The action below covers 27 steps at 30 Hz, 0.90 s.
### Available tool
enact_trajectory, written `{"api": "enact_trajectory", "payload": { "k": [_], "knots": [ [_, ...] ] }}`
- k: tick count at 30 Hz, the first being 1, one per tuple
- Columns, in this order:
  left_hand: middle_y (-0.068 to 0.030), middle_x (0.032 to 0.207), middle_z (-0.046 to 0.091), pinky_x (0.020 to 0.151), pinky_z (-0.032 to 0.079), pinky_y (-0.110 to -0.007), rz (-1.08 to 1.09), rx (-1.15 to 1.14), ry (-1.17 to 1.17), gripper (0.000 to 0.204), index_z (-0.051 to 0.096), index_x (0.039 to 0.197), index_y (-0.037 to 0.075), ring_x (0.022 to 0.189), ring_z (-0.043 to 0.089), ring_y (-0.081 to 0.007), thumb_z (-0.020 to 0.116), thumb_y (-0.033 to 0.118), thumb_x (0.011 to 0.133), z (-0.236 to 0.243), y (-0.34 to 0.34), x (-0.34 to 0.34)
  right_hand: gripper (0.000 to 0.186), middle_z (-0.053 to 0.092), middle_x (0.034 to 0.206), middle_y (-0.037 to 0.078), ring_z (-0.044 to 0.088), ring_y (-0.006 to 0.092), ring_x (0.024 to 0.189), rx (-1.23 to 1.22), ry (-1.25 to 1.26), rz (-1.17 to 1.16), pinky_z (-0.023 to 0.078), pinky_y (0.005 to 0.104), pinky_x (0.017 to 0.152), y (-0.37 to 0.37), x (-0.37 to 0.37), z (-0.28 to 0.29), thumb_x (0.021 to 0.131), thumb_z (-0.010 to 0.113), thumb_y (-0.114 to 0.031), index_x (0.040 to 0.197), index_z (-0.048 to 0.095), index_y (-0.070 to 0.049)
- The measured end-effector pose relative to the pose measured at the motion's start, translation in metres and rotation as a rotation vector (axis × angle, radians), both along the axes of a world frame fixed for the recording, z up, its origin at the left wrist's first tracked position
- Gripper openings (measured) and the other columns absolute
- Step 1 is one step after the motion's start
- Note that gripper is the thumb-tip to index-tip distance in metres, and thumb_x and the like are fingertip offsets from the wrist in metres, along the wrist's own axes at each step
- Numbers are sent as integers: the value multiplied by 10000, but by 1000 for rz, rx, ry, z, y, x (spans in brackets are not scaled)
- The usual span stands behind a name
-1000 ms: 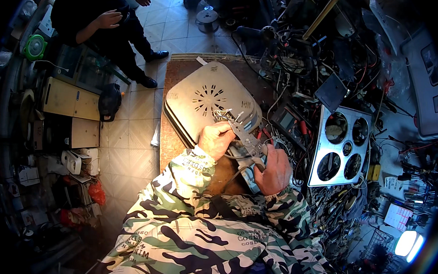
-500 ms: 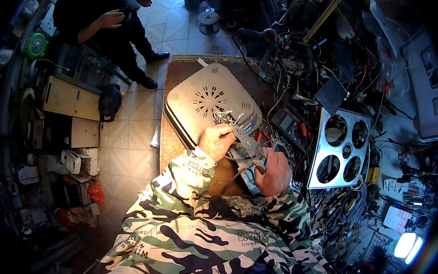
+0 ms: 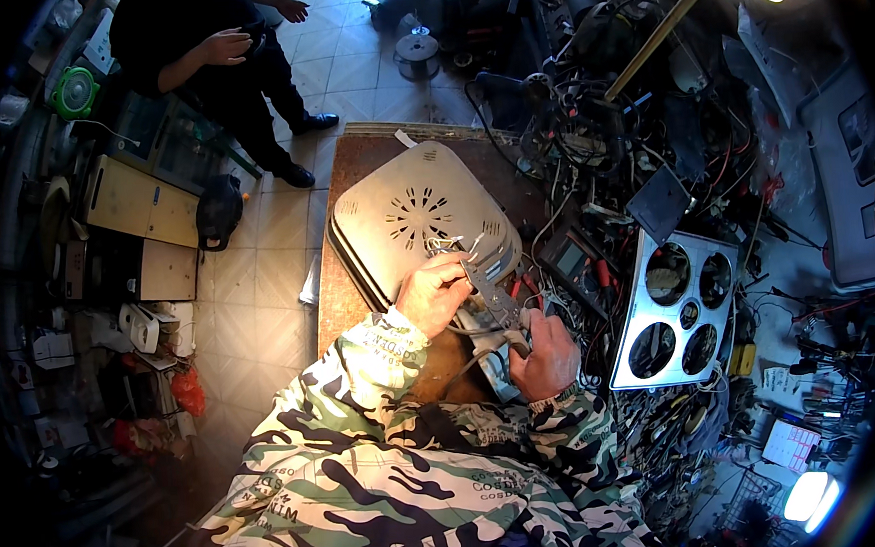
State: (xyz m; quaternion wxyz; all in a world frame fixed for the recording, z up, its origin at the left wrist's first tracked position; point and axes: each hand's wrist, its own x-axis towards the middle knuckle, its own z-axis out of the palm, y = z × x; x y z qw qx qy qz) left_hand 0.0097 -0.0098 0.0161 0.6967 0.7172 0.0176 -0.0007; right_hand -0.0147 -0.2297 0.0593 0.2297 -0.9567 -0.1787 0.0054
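A beige, square appliance with rounded corners [image 3: 364, 213] lies on the brown workbench [image 3: 343, 289], its slotted vents facing up. My left hand [image 3: 431, 296] is closed in a pinch over its near edge, beside a small bundle of thin wires [image 3: 444, 243]. What exactly the fingertips grip is hard to make out. My right hand [image 3: 546, 355] is closed around the near end of a flat grey metal tool [image 3: 497, 295], resembling wire strippers, whose far end reaches my left fingertips. A grey cord [image 3: 482, 346] runs below the tool, between my hands.
To the right stand a silver panel with round openings [image 3: 689, 315], a dark meter [image 3: 572, 260] and tangled cables. A lit lamp on a pole [image 3: 668, 29] leans in at upper right. Another person in dark clothes [image 3: 235, 75] stands at upper left. Cluttered shelving [image 3: 143, 201] lines the left.
My right hand has turned a little and shifted slightly down. My left hand stays pinched by the wires. The whole view has tilted a little, showing more of the lamp.
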Motion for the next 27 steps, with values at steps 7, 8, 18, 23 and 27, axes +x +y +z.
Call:
{"api": "enact_trajectory", "payload": {
  "k": [7, 8, 18, 23, 27],
  "knots": [
    [-111, 992, 641, 678, 500, -249, 1, 198, -61, 147, 664, 1003, -39, 766, 623, -141, 597, 31, 892, 13, 6, -1, 667, 562, 961, 126, 619, 358, 848, -8, -13, -20, 514, 452, 667, 2, 0, -1, 607, 839, -183, 1218, 593, -75],
    [-103, 969, 635, 671, 501, -255, 85, 296, -240, 145, 661, 992, -39, 760, 622, -145, 621, 45, 881, 11, 4, 1, 670, 563, 959, 123, 622, 356, 856, -2, -46, -30, 522, 453, 667, 3, 0, -4, 597, 838, -192, 1219, 602, -106],
    [-98, 721, 641, 599, 468, -321, -43, 123, 219, 345, 627, 1067, -43, 624, 573, -147, 674, 258, 904, 35, 7, -2, 464, 604, 921, 166, 626, 406, 816, 31, 8, -60, 521, 473, 695, 6, 7, 9, 672, 784, -193, 1095, 631, -79],
    [-138, 680, 553, 595, 436, -392, -112, 393, 56, 315, 596, 901, 2, 610, 537, -282, 644, 314, 917, 46, 9, 4, 309, 641, 847, 165, 625, 409, 784, 143, 30, -67, 516, 473, 671, 2, 7, -3, 729, 761, -195, 980, 659, -47],
    [-146, 742, 588, 632, 461, -392, -124, 416, 173, 323, 605, 928, 9, 653, 578, -290, 625, 331, 925, 60, 15, 1, 307, 688, 822, 169, 687, 327, 763, 310, 274, -47, 526, 395, 684, 8, 9, 3, 762, 743, -176, 1033, 698, -39]
  ]
}}
